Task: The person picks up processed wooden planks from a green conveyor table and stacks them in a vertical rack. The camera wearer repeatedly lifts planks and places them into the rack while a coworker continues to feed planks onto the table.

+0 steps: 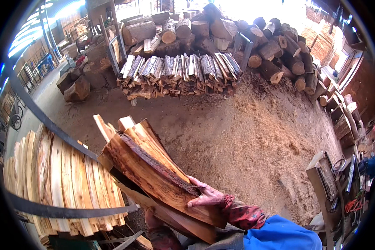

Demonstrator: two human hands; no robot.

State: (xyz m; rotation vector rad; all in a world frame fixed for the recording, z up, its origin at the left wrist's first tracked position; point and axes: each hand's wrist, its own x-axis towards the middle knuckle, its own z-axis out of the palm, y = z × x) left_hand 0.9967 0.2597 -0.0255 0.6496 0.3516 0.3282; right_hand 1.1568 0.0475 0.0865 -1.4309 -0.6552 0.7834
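Mostly hidden behind the wood: the left hand, showing only as a small patch above a dark red sleeve, too covered to tell wide from narrow or gripping from merely touching. In plainer sight, the right hand, holding a bundle of split wood with thumb and fingers spread at the near edge (cuff red and patterned). Bundle tilted in front of the body, upper end pointing away to the left, lower end near a blue cloth cut off by the bottom edge.

To the left, inside a frame with dark metal bands, a stack of pale slats, partly covered by those bands. Farther off, between the uprights of a metal rack, a row of split firewood, piled several layers deep. Behind, heaped logs, washed out towards the top by glare. Along the right side, dim clutter (tools, perhaps), hard to make out.
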